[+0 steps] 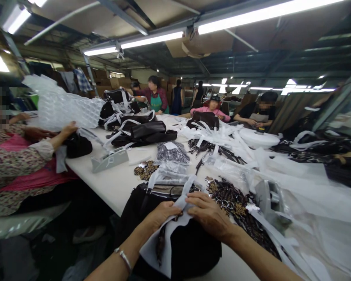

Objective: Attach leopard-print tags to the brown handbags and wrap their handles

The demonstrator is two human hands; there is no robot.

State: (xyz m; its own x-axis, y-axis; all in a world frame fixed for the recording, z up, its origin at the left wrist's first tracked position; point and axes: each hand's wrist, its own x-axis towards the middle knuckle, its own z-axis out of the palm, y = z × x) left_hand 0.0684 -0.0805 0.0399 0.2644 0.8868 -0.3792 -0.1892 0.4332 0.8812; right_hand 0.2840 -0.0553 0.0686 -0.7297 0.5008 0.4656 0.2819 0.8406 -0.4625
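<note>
A black handbag (193, 246) stands before me at the table's edge, its handles wrapped in white padding. Across its front lies a strip of white foam sheet (156, 249), with a dark braided tassel charm (160, 242) lying on it. My left hand (163, 214) pinches the sheet's left edge near the top of the charm. On the other side, my right hand (206, 212) has its fingers closed on the same sheet, close to the handle. The fingertips of both hands nearly meet at the bag's opening.
Right of the bag lies a pile of dark tassel charms (225, 199) with patterned tags. Beyond are a clear bag of dark parts (172, 152), tape dispensers (109, 160) and more black bags (146, 132). A co-worker at left handles bubble wrap (64, 105). Other people work across the table.
</note>
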